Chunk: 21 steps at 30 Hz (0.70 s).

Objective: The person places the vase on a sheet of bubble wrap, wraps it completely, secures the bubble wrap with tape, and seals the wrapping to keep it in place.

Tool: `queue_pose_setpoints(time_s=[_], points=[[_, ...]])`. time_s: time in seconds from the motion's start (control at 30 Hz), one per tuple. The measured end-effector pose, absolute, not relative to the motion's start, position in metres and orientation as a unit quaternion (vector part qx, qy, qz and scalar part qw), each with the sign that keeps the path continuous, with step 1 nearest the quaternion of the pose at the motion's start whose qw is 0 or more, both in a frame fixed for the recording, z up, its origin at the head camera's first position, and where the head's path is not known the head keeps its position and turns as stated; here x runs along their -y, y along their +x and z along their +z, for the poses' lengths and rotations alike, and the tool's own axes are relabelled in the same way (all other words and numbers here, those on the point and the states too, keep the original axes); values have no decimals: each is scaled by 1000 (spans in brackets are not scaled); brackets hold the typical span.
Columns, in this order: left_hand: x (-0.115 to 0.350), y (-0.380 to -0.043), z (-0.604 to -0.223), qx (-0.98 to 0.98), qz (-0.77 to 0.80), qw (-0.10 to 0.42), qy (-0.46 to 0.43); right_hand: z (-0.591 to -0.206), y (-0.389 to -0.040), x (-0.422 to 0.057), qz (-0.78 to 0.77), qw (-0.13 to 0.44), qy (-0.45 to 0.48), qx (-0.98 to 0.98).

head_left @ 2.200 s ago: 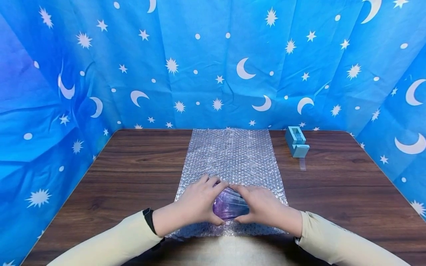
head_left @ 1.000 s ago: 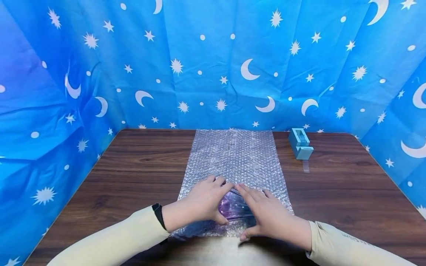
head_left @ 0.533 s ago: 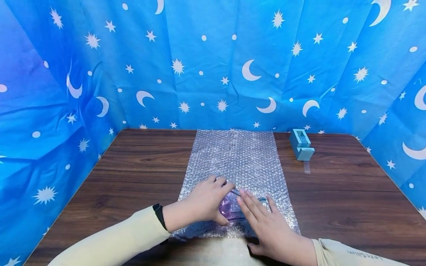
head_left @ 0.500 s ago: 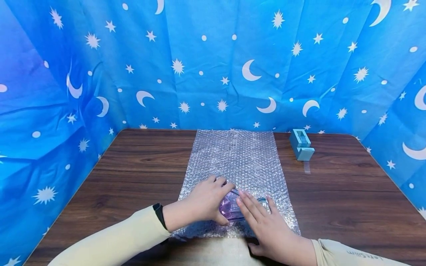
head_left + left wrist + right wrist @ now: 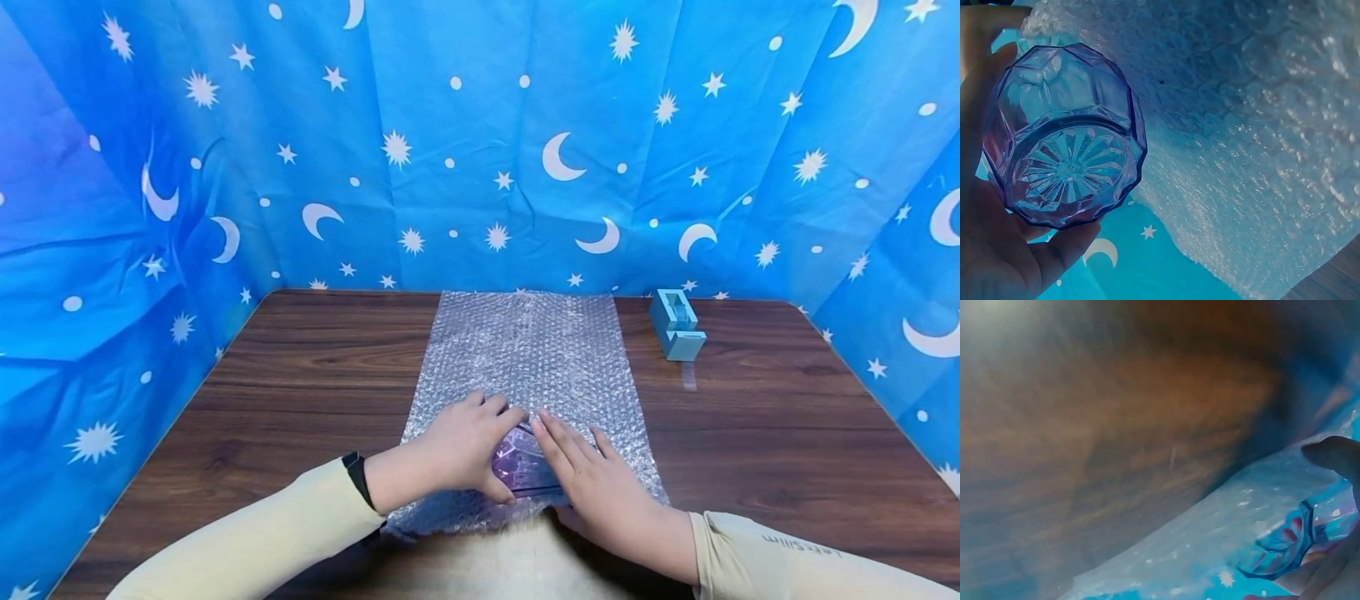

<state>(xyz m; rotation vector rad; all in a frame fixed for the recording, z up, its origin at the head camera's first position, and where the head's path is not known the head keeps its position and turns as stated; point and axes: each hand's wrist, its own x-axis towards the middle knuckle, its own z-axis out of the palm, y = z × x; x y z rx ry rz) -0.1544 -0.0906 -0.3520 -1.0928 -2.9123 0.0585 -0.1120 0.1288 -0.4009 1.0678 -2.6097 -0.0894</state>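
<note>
A faceted purple-and-blue glass [image 5: 522, 465] lies on its side near the front of a bubble wrap sheet [image 5: 525, 358]. My left hand [image 5: 457, 446] grips its base end, thumb on the near side. The starburst base of the glass [image 5: 1069, 169] faces the left wrist camera. Over the other end, my right hand [image 5: 603, 492] stretches straight fingers across the glass. Its thumb [image 5: 1332, 453] stands apart by the raised near edge of the wrap in the right wrist view. The rim of the glass [image 5: 1307, 534] shows below that thumb.
A light blue tape dispenser [image 5: 675, 327] stands at the back right of the wooden table [image 5: 750, 433], a short tape strip [image 5: 688, 375] hanging from its front. A blue star-and-moon cloth [image 5: 480, 142] encloses the back and sides.
My right hand let go of its end of the glass, drew back toward the near edge of the wrap, then came forward again. The near wrap edge is now slightly raised. My left hand keeps its grip.
</note>
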Motion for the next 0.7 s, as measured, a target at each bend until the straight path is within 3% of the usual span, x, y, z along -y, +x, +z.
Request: queue_pose_setpoints(time_s=[0.3, 0.53, 0.7], points=[[89, -159, -350, 933, 13, -6, -360, -401, -124, -121, 1, 173, 355, 919], [95, -156, -347, 937, -48, -41, -343, -392, -132, -123, 56, 130, 371, 918], [102, -143, -349, 933, -42, -9, -358, -387, -138, -127, 73, 102, 399, 908]])
